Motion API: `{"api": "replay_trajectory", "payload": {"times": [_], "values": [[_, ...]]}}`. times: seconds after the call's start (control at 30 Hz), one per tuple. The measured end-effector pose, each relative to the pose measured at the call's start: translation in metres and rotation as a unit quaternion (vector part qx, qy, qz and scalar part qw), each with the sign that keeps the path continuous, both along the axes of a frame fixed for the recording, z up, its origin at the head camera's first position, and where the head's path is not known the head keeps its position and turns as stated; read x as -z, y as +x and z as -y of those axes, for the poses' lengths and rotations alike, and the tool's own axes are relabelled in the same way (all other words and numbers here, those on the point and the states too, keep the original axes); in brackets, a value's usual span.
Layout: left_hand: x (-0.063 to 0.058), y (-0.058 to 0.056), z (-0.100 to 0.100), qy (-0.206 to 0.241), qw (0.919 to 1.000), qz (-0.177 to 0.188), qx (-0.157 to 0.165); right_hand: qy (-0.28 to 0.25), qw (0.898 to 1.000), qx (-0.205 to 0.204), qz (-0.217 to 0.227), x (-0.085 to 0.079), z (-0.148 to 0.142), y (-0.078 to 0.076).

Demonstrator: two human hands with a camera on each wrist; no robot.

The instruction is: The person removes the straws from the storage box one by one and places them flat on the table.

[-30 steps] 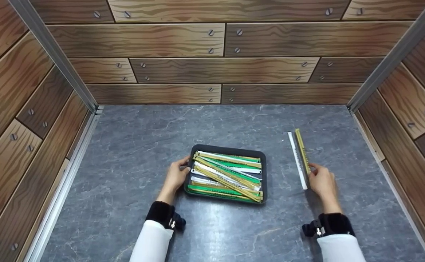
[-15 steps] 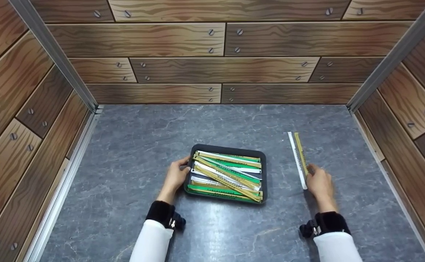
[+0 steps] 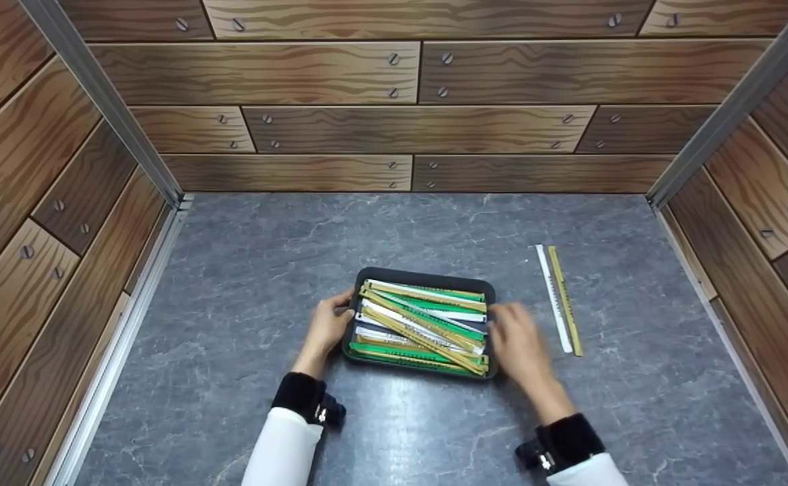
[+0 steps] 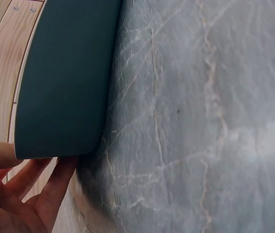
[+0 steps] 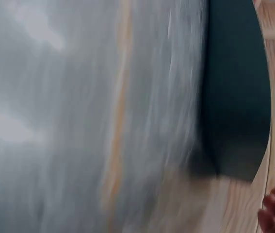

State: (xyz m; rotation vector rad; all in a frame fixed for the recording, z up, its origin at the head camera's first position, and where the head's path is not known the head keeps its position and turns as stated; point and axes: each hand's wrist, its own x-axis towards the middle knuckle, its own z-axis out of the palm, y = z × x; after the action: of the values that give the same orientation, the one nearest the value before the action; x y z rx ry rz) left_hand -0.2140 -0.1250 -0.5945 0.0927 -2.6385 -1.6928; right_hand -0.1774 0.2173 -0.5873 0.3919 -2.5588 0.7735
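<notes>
While left grip [image 3: 328,327] pinches one tray [image 3: 427,276], right grip [image 3: 517,339] spread beside; two loose strips [image 3: 553,298] farther right.

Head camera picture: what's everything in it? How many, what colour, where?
Tabletop: one, marbled grey, underneath.
Tray: one, black, on the tabletop.
Piled strips: many (overlapping), white, green and gold, in tray.
Loose strips: two, white and gold, right of tray.
Walls: three, brown wood pattern, back and sides.
Metal posts: two, grey, back corners.
Left hand: one, holding tray's left side.
Right hand: one, blurred, at tray's right side.
Wristbands: two, black, on the wrists.
Sleeves: two, white, on forearms.
</notes>
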Motion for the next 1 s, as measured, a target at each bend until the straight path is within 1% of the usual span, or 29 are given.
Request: {"api": "replay_trajectory", "payload": {"times": [0.1, 0.17, 0.2, 0.27, 0.33, 0.43, 0.57, 0.7, 0.77, 0.9, 1.0], "values": [[0.0, 0.0, -0.001, -0.007, 1.0, -0.006, -0.001, 0.017, 0.997, -0.072, 0.027, -0.001, 0.017, 0.004], [0.0, 0.0, -0.001, -0.009, 0.9999, -0.005, -0.003, 0.04, 0.993, -0.1, 0.05, 0.0, 0.024, 0.006], [0.001, 0.0, -0.001, -0.011, 0.9999, -0.007, -0.002, 0.056, 0.991, -0.106, 0.058, 0.002, 0.027, 0.006], [0.001, 0.0, -0.002, -0.013, 0.9999, -0.007, -0.001, 0.087, 0.988, -0.106, 0.068, 0.004, 0.032, 0.006], [0.001, 0.0, -0.002, -0.013, 0.9999, -0.006, 0.001, 0.112, 0.986, -0.101, 0.066, 0.007, 0.034, 0.005], [0.001, -0.001, -0.003, -0.02, 0.9998, -0.01, 0.0, 0.133, 0.984, -0.099, 0.066, 0.009, 0.037, 0.004], [0.0, -0.001, -0.003, -0.025, 0.9997, -0.002, 0.0, 0.145, 0.982, -0.102, 0.068, 0.009, 0.039, 0.003], [-0.002, -0.001, -0.003, -0.024, 0.9996, 0.016, 0.0, 0.143, 0.982, -0.101, 0.071, 0.008, 0.04, 0.003], [-0.002, -0.001, -0.003, -0.03, 0.9994, 0.02, -0.002, 0.136, 0.983, -0.096, 0.074, 0.007, 0.04, 0.003], [-0.002, 0.0, -0.002, -0.037, 0.9991, 0.02, -0.007, 0.112, 0.986, -0.09, 0.086, 0.005, 0.039, 0.003], [-0.002, 0.0, -0.002, -0.034, 0.9992, 0.021, -0.005, 0.091, 0.989, -0.085, 0.081, 0.005, 0.037, 0.002]]}}
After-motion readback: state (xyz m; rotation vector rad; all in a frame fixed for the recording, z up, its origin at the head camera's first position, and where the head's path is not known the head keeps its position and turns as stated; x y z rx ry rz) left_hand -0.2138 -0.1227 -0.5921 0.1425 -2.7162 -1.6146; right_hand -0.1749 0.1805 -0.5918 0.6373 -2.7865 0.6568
